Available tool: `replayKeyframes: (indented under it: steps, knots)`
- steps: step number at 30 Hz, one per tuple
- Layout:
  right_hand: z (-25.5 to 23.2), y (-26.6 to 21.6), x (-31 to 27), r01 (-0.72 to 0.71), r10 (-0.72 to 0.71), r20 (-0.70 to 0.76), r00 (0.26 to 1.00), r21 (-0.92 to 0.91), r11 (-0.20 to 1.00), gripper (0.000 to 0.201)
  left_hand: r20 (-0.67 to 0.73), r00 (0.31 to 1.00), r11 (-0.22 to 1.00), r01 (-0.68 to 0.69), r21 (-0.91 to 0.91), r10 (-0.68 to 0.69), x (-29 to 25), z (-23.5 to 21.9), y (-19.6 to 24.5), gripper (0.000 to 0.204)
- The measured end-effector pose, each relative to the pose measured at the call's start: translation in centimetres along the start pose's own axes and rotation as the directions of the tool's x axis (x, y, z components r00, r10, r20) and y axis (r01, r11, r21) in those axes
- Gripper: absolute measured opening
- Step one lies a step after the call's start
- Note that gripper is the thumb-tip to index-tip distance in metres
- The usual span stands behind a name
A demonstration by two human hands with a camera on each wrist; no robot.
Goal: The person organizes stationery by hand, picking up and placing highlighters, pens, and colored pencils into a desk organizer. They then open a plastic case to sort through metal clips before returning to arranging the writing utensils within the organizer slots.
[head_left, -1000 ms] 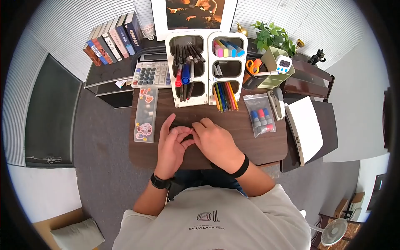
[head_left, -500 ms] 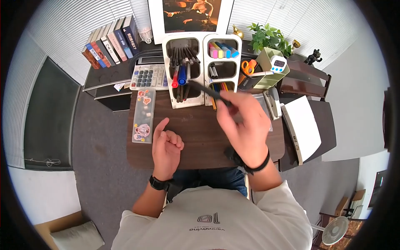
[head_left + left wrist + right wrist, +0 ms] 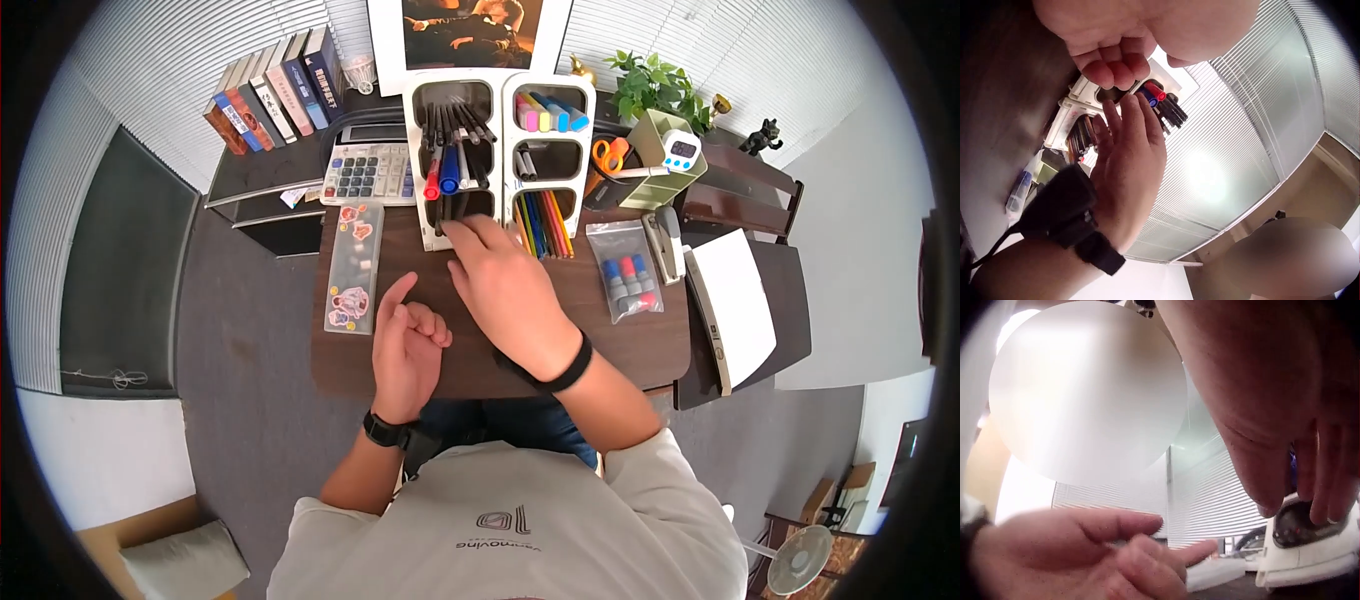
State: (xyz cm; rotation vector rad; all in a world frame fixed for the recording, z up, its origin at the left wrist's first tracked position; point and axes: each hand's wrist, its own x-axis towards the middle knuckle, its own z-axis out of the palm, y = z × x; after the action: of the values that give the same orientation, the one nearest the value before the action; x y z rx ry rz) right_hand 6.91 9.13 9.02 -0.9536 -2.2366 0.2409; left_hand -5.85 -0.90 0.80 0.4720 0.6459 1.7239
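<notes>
My right hand point(image 3: 510, 285) reaches forward, fingertips right at the lower left compartment of the white desk organizer point(image 3: 503, 200). Dark pens point(image 3: 446, 209) stand there, partly hidden behind the fingers. In the right wrist view a gap shows between thumb and fingers point(image 3: 1322, 481), with no pen visible in it. One compartment up are a red marker point(image 3: 433, 175), a blue marker point(image 3: 450, 170), a white pen and a dark pen point(image 3: 481, 172). Over the table's front part, my left hand point(image 3: 408, 350) holds nothing, its index finger raised and the others loosely curled.
A sticker-covered pencil case point(image 3: 354, 270) and a calculator point(image 3: 368, 175) lie left. Colored pencils point(image 3: 545, 225) and highlighters point(image 3: 550, 113) fill right compartments. A zip bag point(image 3: 625, 272), a stapler point(image 3: 664, 245) and a pen cup with scissors point(image 3: 609, 157) stand farther right.
Half a second ago my right hand held a dark pen; it has since moved left to the lower compartment. A dark pen now shows beside the white one. The left hand has barely moved.
</notes>
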Motion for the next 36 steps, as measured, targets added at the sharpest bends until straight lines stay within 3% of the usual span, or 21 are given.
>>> replayKeyframes:
  steps: [2, 4, 12, 14, 16, 18, 19, 20, 21, 22, 24, 28, 36]
  knots:
    - [1.6, 0.3, 0.7, -0.001, -0.001, -0.029, 1.0, -0.085, 0.996, 0.032, -0.008, 1.0, 1.0, 0.006, -0.014, -0.006, 0.0, 0.1, 0.1, 0.042]
    - [3.2, 0.8, 1.4, 0.033, -0.028, 0.032, 0.999, -0.194, 0.98, 0.027, -0.012, 1.0, 1.0, 0.011, -0.022, -0.012, 0.0, 0.1, 0.1, 0.042]
    - [3.4, 0.9, 1.7, -0.023, 0.042, 0.088, 0.995, -0.205, 0.979, 0.02, -0.047, 0.998, 0.999, 0.043, 0.01, -0.042, 0.0, 0.4, 0.2, 0.042]
    - [1.6, 0.4, 0.5, -0.011, 0.012, 0.03, 0.999, -0.051, 0.999, 0.022, 0.077, 0.99, 0.993, 0.121, -0.002, -0.12, 0.1, -0.2, 0.3, 0.045]
    - [-0.3, -0.2, -1.5, 0.012, -0.012, -0.011, 1.0, 0.005, 1.0, 0.024, 0.088, 0.98, 0.982, 0.173, 0.077, -0.179, 0.3, 1.0, 0.9, 0.047]
    - [-1.7, -1.1, -3.8, 0.041, -0.008, -0.183, 0.983, 0.18, 0.983, 0.021, 0.082, 0.968, 0.963, 0.225, 0.148, -0.239, 0.4, 1.6, 0.8, 0.048]
    - [-1.6, -1.1, -5.3, 0.035, -0.003, -0.166, 0.986, 0.188, 0.981, 0.021, 0.122, 0.966, 0.958, 0.199, 0.208, -0.227, 0.3, 1.5, 0.6, 0.048]
    - [-1.2, -0.9, -6.8, -0.042, 0.093, -0.132, 0.987, 0.35, 0.936, 0.023, 0.162, 0.963, 0.949, 0.169, 0.266, -0.217, 0.2, 1.5, 0.3, 0.048]
    - [-0.7, -0.6, -8.0, -0.121, 0.188, -0.085, 0.979, 0.499, 0.858, 0.025, 0.089, 0.971, 0.947, 0.195, 0.255, -0.224, 0.1, 1.8, 0.0, 0.041]
    - [-0.2, -0.3, -8.8, -0.135, 0.197, -0.072, 0.978, 0.505, 0.853, 0.025, 0.075, 0.97, 0.945, 0.207, 0.255, -0.232, -0.1, 1.6, -0.3, 0.041]
    - [0.6, 0.2, -10.0, -0.246, 0.292, 0.014, 0.956, 0.578, 0.778, 0.025, 0.086, 0.987, 0.914, 0.092, 0.395, -0.136, -0.2, 1.2, -0.8, 0.032]
    - [0.7, 1.5, -10.4, -0.303, 0.311, 0.091, 0.946, 0.592, 0.747, 0.024, 0.118, 0.992, 0.816, -0.039, 0.577, -0.035, -0.6, 1.8, -1.1, 0.024]
    - [0.2, 2.9, -10.4, -0.184, 0.207, 0.014, 0.978, 0.523, 0.833, 0.026, 0.065, 0.996, 0.768, 0.0, 0.64, -0.054, -0.6, 2.4, -1.5, 0.025]
